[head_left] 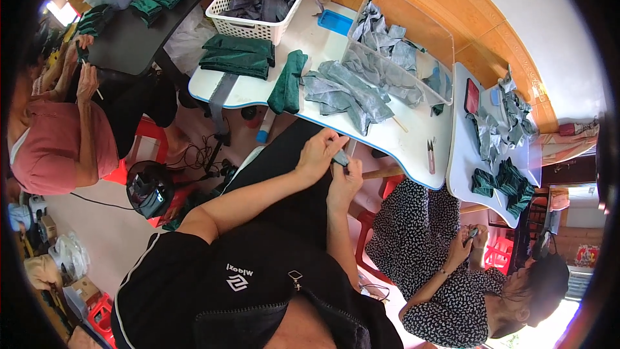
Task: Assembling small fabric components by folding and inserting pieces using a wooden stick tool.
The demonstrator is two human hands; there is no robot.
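Over my lap, just off the table's near edge, my left hand and my right hand are closed on one small folded piece of grey-green fabric. The fingers pinch it from both sides and cover part of it. Loose grey-green fabric pieces lie on the white table in front of me, with a thin wooden stick poking out from them. To their left rest a folded dark green bundle and a stack of green fabric pieces.
A clear plastic bin of fabric, a blue tray and a white basket stand at the back. Small thread snips lie at the right. One person sits left, another right, both handling small pieces.
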